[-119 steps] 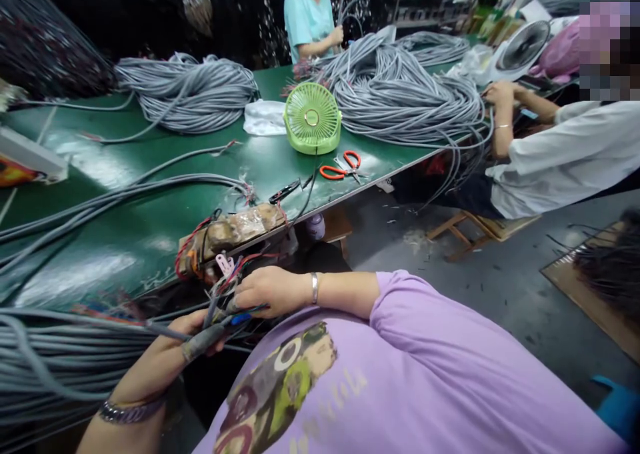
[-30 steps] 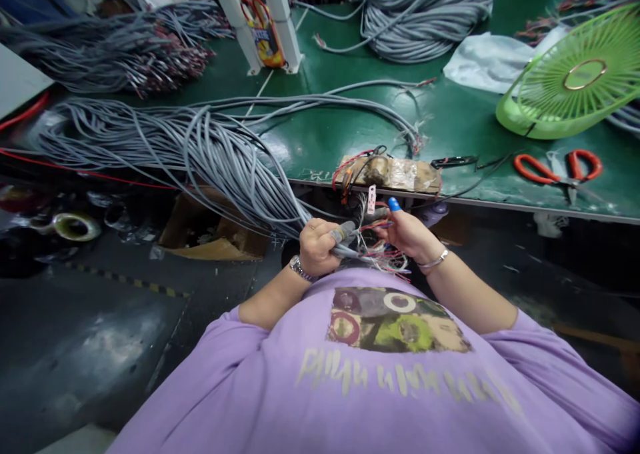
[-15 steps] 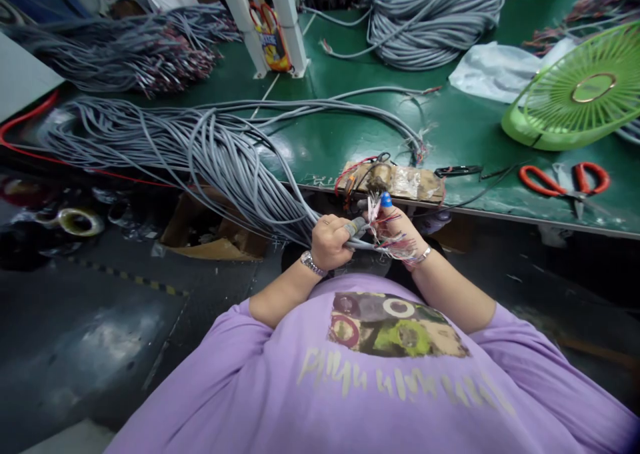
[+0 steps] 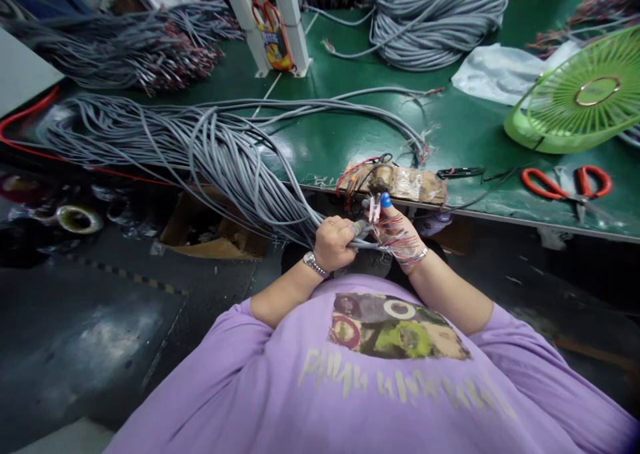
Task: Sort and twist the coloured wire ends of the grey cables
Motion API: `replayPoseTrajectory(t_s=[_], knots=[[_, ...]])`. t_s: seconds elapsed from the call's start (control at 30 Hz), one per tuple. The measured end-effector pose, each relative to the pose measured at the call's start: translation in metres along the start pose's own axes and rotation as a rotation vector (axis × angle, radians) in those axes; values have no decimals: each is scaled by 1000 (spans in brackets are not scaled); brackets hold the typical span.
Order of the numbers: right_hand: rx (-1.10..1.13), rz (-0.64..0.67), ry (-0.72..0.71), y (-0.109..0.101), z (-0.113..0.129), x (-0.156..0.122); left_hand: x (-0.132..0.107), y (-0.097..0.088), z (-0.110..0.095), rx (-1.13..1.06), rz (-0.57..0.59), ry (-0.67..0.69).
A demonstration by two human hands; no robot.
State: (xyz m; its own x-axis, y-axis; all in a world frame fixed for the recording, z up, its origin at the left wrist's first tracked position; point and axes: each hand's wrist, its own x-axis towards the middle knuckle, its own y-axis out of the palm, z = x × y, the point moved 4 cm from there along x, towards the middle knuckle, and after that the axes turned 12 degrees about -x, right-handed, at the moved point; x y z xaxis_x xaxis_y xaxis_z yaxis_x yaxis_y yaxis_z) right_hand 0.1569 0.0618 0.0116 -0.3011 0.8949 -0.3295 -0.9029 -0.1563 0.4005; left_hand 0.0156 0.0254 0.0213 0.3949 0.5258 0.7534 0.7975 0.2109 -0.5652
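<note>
Cables (image 4: 250,167) (scissors (image 4: 576,197) near green fan (image 4: 596,92))

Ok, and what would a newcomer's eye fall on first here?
Probably the bright green fan on the table at the right, with orange-handled cutters nearby. Next, the big grey cable bundle running from the left into the closed left hand, beside the right hand.

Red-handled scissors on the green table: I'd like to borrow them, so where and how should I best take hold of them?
Probably by the right red loop, coming down from above: the scissors lie with their loops spread apart, the blades point toward the near edge of the table, and the green fan crowds the far side.
</note>
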Motion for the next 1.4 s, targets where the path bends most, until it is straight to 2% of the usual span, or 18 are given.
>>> replayPoseTrajectory(t_s=[0.2, 0.4, 0.57, 0.77, 1.0, 1.17, 1.3, 1.4], knots=[[97, -8, 108, 0, -3, -3, 0, -3, -1, -36, 51, 1], [44, 52, 55, -11, -16, 2, -4, -19, -19, -126, -8, 117], [58, 32, 112, -16, -25, 0, -14, -36, -28, -145, -29, 105], [-26, 119, 106, -16, -17, -7, -22, -47, -35, -115, -35, 106], [-123, 178, 87, -17, -3, -9, -14, -32, -24, -51, -77, 98], [-207, 84, 29, -13, 3, -8, -2, -26, -13, -84, -182, 124], [-228, -44, -45, -15, 3, -8, 0, -22, -7, -101, -197, 127], [-171, -17, 13, -13, 2, -7, -1, -19, -5, -130, -183, 119]])
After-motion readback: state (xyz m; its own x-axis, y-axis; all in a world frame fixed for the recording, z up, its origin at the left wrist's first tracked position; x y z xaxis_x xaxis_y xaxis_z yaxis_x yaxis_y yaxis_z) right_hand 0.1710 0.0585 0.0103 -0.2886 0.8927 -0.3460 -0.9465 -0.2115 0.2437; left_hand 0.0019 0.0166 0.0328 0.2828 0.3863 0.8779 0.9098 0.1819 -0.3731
